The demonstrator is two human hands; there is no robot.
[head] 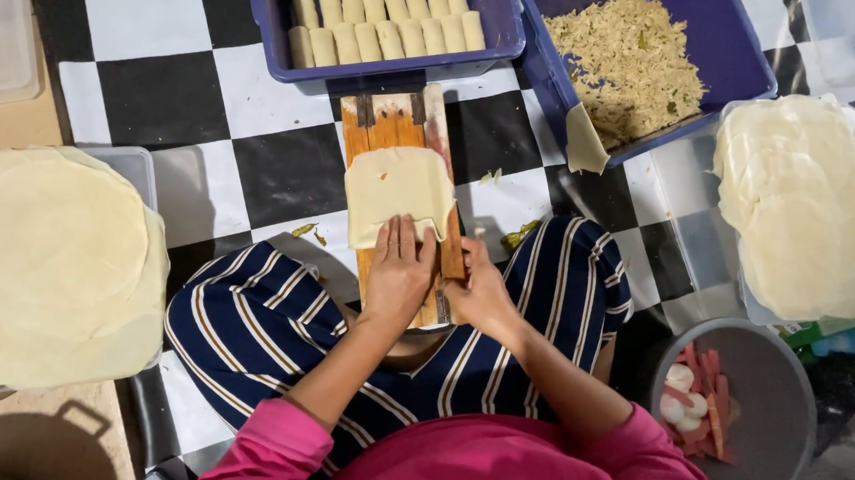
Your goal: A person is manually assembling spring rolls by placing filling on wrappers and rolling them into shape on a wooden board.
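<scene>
A pale square wrapper sheet lies on a narrow wooden board that rests across my lap. My left hand lies flat on the near edge of the sheet, fingers together and pressing down. My right hand sits just right of it, holding the board's right side near the sheet's corner. I wear striped trousers and a pink top.
A blue tub of rolled wrappers stands ahead, and a second blue tub holds shredded filling. Stacks of round wrappers lie at left and right. A grey bowl with sliced pieces sits at lower right. A checkered mat covers the floor.
</scene>
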